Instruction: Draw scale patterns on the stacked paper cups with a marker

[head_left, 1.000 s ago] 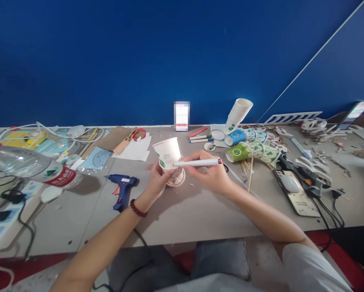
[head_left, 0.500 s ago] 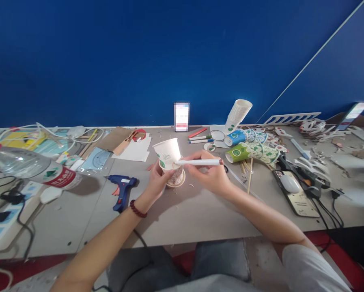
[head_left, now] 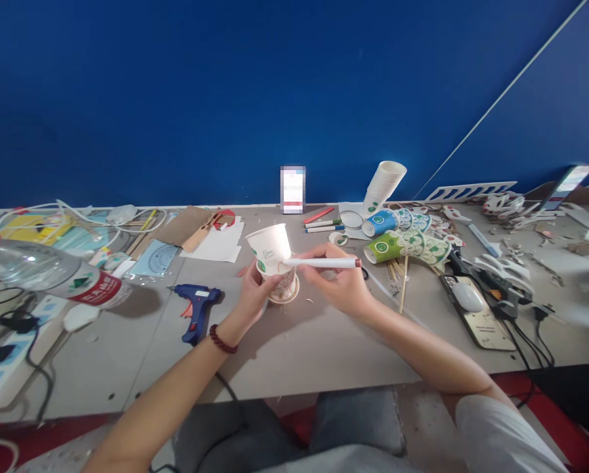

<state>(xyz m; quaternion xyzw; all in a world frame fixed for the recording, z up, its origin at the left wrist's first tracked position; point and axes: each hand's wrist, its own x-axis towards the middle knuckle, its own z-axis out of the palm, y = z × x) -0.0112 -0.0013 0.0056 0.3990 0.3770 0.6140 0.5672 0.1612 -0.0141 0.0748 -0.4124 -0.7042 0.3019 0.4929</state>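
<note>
A white paper cup (head_left: 268,244) with green print is tilted in my left hand (head_left: 253,293), whose fingers and thumb wrap round its lower part. Just below it shows a second cup part (head_left: 286,289) with reddish-brown line drawing; whether the two are joined is hidden by my fingers. My right hand (head_left: 342,281) pinches a white marker (head_left: 326,263) with a brown-red end, held nearly level. The marker's tip meets the side of the cup near my left thumb.
To the left are a blue glue gun (head_left: 199,309), a large plastic bottle (head_left: 72,276) and a power strip (head_left: 21,355). Markers (head_left: 324,228), stacked cups (head_left: 385,187), decorated green cups (head_left: 397,248) and a phone with a mouse (head_left: 467,297) lie right. A lit phone (head_left: 293,190) leans on the blue wall.
The view has shifted very slightly. Both hands, the cup and the marker keep nearly the same positions.
</note>
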